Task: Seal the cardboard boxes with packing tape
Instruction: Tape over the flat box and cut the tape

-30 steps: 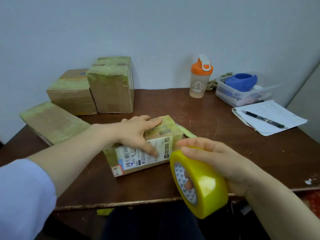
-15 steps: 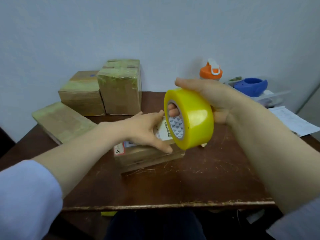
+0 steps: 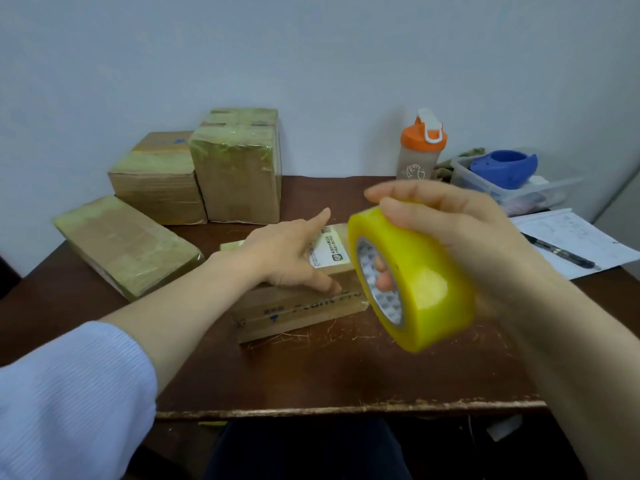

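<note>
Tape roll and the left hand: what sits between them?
Head view: the white shipping label on the small cardboard box, between the left hand and yellow tape roll.

We see a glossy yellow plastic tape roll (image 3: pixel 420 282) above a matt brown cardboard box (image 3: pixel 298 306) with a white paper label (image 3: pixel 329 251), on a scratched dark brown wooden table (image 3: pixel 311 372).

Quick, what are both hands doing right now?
Left hand: open, resting on the small cardboard box.
Right hand: gripping the yellow packing tape roll.
</note>
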The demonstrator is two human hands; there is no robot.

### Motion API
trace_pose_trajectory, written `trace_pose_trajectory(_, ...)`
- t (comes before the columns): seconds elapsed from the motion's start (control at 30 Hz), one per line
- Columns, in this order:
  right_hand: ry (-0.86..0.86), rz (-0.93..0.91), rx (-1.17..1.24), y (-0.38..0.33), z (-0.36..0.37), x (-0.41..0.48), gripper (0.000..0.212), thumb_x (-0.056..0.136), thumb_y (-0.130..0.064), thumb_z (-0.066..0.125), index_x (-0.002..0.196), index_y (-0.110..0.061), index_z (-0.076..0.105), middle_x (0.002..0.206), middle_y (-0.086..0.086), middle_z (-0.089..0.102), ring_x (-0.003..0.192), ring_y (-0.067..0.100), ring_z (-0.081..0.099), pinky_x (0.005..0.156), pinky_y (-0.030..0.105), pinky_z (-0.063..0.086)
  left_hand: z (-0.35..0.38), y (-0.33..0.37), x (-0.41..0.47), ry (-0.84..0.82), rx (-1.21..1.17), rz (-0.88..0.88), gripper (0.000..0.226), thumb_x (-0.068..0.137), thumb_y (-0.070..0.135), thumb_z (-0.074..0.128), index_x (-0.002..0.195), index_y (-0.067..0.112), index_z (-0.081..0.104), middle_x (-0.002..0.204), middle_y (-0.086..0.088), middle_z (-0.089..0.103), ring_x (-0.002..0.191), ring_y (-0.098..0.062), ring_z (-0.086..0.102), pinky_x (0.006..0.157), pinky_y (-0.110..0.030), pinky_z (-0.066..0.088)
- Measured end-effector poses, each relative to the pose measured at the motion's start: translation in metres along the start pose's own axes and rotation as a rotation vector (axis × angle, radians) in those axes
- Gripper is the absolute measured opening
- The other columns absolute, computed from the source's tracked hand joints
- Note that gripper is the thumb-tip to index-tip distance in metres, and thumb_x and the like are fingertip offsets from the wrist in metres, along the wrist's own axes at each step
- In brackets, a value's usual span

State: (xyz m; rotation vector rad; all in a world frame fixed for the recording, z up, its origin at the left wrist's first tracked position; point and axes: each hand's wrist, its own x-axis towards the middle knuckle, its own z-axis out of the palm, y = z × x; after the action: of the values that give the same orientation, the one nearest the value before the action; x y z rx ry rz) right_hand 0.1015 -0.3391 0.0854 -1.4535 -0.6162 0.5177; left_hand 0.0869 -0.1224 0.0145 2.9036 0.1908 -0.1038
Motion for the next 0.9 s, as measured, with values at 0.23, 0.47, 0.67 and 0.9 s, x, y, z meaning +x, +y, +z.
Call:
trace_pose_trajectory(0.23, 0.026, 0.179, 0.027, 0.031, -0.006, -0.034, 0.023, 0.066, -0.027, 0.069, 0.086, -0.018, 0.072, 0.081, 0.031, 0.066, 0.054, 0.033, 0.066, 0.048, 0.036, 0.056, -0.003, 0.000, 0.000, -0.020, 0.032, 0.015, 0.111, 0.057, 0.078, 0.063, 0.141, 0.057, -0.008, 0.138, 0.006, 0.044, 0.119, -0.024, 0.048, 0.093, -0.041, 0.044)
trace_pose_trajectory(0.47, 0.033, 0.239, 0.072, 0.049, -0.003, -0.036, 0.019, 0.069, -0.027, 0.069, 0.087, -0.021, 0.072, 0.078, 0.030, 0.067, 0.052, 0.036, 0.064, 0.050, 0.039, 0.056, -0.006, 0.000, 0.001, -0.042, 0.046, 0.059, 0.098, 0.062, 0.078, 0.060, 0.138, 0.063, -0.001, 0.114, 0.012, 0.046, 0.107, -0.018, 0.049, 0.081, -0.036, 0.042)
trace_pose_trajectory(0.67, 0.038, 0.263, 0.071, 0.056, -0.006, -0.034, 0.011, 0.079, -0.022, 0.067, 0.089, -0.020, 0.072, 0.079, 0.030, 0.067, 0.052, 0.036, 0.065, 0.048, 0.036, 0.055, -0.007, -0.001, 0.003, -0.090, 0.079, 0.032, 0.094, 0.063, 0.080, 0.057, 0.139, 0.062, 0.004, 0.123, 0.010, 0.042, 0.107, -0.018, 0.047, 0.081, -0.035, 0.041)
trace_pose_trajectory(0.9, 0.026, 0.289, 0.077, 0.063, -0.009, -0.027, 0.007, 0.083, -0.019, 0.067, 0.087, -0.020, 0.072, 0.073, 0.026, 0.068, 0.055, 0.035, 0.066, 0.053, 0.040, 0.057, -0.029, 0.016, 0.011, -0.383, 0.208, -0.065, 0.099, 0.064, 0.073, 0.049, 0.142, 0.054, -0.008, 0.152, -0.010, 0.020, 0.139, -0.034, 0.019, 0.113, -0.053, 0.011)
